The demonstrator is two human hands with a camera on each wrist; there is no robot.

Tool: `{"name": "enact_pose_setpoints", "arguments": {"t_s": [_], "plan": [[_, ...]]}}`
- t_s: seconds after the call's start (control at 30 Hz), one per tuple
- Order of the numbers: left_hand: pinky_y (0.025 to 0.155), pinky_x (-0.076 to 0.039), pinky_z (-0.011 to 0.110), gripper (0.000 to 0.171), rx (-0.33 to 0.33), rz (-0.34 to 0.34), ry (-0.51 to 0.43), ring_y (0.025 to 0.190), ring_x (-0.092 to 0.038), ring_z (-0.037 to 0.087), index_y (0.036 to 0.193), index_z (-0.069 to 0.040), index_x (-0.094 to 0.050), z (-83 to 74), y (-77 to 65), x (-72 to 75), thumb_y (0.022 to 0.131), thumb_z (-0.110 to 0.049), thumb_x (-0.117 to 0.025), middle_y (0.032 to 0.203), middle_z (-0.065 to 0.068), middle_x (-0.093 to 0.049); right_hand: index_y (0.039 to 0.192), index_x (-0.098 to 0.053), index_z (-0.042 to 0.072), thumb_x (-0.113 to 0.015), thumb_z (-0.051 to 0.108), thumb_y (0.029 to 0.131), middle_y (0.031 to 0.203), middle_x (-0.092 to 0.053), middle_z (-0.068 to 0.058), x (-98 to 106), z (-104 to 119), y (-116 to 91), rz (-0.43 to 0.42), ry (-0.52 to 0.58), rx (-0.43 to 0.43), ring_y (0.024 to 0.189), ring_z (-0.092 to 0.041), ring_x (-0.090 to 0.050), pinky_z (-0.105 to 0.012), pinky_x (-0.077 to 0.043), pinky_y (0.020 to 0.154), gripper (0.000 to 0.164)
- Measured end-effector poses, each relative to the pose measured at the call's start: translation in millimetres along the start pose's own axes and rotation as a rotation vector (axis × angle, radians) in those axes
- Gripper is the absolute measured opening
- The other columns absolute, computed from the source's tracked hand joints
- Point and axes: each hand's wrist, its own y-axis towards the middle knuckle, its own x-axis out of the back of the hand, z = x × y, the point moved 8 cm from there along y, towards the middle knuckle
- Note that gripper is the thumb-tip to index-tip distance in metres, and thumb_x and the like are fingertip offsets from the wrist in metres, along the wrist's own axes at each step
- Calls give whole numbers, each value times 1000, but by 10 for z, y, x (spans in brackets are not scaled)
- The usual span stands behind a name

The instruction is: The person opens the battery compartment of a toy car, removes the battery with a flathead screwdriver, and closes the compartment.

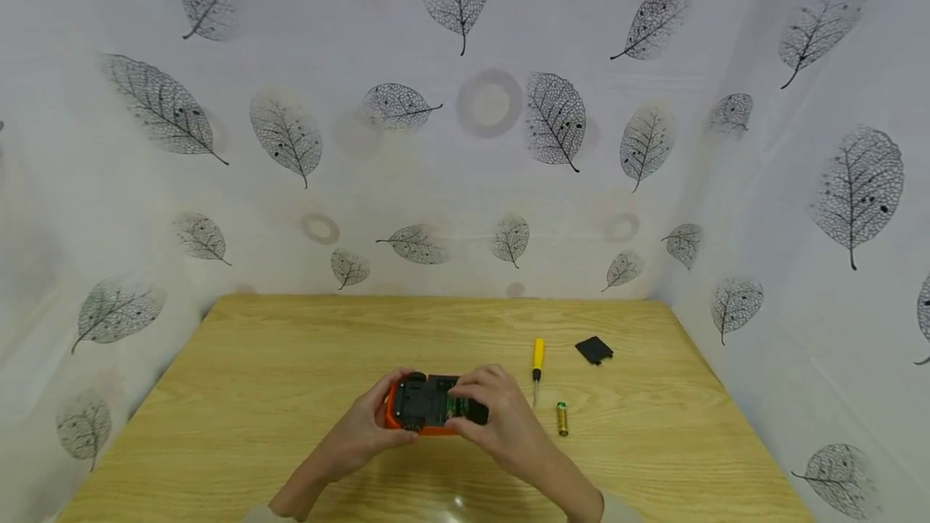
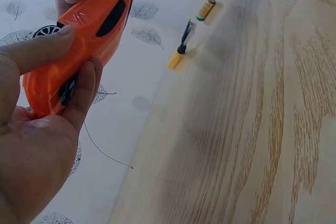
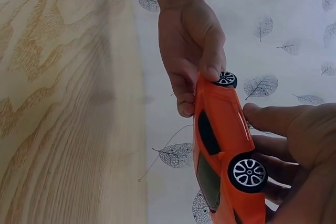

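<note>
An orange toy car (image 1: 429,430) is held with its black underside up in the head view, an open battery compartment showing green inside. My left hand (image 1: 366,424) grips one end of it; in the left wrist view my thumb and fingers wrap the orange body (image 2: 81,40). My right hand (image 1: 501,414) is curled over the compartment, thumb and fingertips around a green battery (image 1: 454,406) that they partly hide. The right wrist view shows the car's side and spoked wheel (image 3: 249,174), with my right hand (image 3: 299,140) against the underside edge.
To the right on the wooden table (image 1: 291,361) lie a yellow-handled screwdriver (image 1: 538,357), a loose gold-and-green battery (image 1: 563,419) and a small black cover (image 1: 595,350). A leaf-patterned white cloth (image 1: 494,184) hangs around the back and sides.
</note>
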Motion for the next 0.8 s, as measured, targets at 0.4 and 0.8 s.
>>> {"name": "enact_pose_setpoints", "arguments": {"t_s": [0.4, 0.8], "plan": [[92, -60, 36, 89, 8, 12, -19, 127, -58, 31, 160, 5, -17, 2, -15, -8, 91, 6, -74, 157, 38, -21, 111, -79, 8, -83, 18, 90, 115, -71, 1, 23, 17, 49, 7, -10, 16, 108, -17, -57, -41, -55, 90, 24], [95, -58, 35, 86, -12, 30, -24, 127, -59, 27, 158, 5, -21, 15, -14, -18, 92, 1, -76, 155, 34, -27, 119, -76, 9, -66, 17, 103, 114, -74, 1, 76, -79, 123, -22, 115, 99, 106, -16, -61, -44, -59, 86, 21]]}}
